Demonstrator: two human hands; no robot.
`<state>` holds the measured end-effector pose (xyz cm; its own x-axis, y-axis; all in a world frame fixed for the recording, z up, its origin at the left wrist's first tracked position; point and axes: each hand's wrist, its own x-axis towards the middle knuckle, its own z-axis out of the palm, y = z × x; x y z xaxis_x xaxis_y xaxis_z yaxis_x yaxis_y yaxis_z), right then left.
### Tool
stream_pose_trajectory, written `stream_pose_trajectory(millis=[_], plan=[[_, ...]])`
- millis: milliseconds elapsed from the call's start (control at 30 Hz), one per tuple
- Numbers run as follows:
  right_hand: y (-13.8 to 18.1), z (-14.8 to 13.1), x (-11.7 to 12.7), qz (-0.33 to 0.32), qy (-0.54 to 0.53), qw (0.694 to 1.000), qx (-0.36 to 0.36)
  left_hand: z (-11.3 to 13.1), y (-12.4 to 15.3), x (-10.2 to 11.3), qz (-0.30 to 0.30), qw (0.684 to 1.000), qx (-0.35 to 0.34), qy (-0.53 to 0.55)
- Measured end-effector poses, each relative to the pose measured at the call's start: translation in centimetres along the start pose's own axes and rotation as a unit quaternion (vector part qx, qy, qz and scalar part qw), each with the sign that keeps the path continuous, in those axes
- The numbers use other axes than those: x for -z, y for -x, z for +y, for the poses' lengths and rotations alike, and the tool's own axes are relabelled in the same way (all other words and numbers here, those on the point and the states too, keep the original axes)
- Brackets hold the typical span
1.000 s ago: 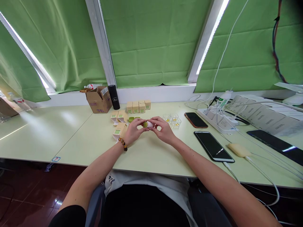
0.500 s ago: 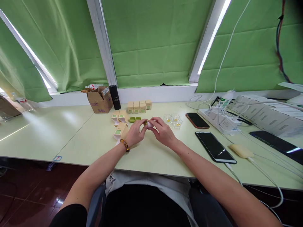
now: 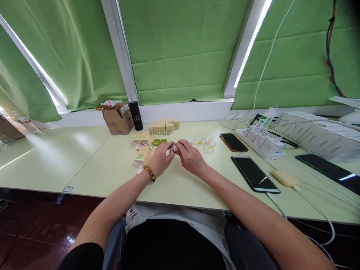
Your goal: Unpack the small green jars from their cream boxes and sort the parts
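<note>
Two hands meet over the table [image 3: 112, 165]: the left hand [image 3: 162, 159] and right hand [image 3: 191, 158] pinch a small white piece [image 3: 176, 148] between fingertips, mostly hiding its shape.

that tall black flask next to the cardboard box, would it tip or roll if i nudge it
The black flask stands upright, tall on a narrow base, so a push near its top would probably tip it. Its round sides suggest it would then roll on the table. The cardboard box close beside it might block a fall that way.
</note>
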<state>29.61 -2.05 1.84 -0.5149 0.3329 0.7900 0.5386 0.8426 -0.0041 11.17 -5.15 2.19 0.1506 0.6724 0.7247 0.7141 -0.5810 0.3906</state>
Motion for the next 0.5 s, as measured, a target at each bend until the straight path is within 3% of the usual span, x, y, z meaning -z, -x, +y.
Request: stream_pose_trajectory(millis=[267,500], plan=[[-0.2,-0.6,-0.5,0.008,0.053,0.999,-0.002,0.7,-0.2,0.3,-0.012,0.999,-0.002,-0.039],[-0.2,-0.8,-0.4,0.006,0.033,0.999,-0.014,1.2,-0.3,0.1,-0.016,0.999,0.039,-0.035]])
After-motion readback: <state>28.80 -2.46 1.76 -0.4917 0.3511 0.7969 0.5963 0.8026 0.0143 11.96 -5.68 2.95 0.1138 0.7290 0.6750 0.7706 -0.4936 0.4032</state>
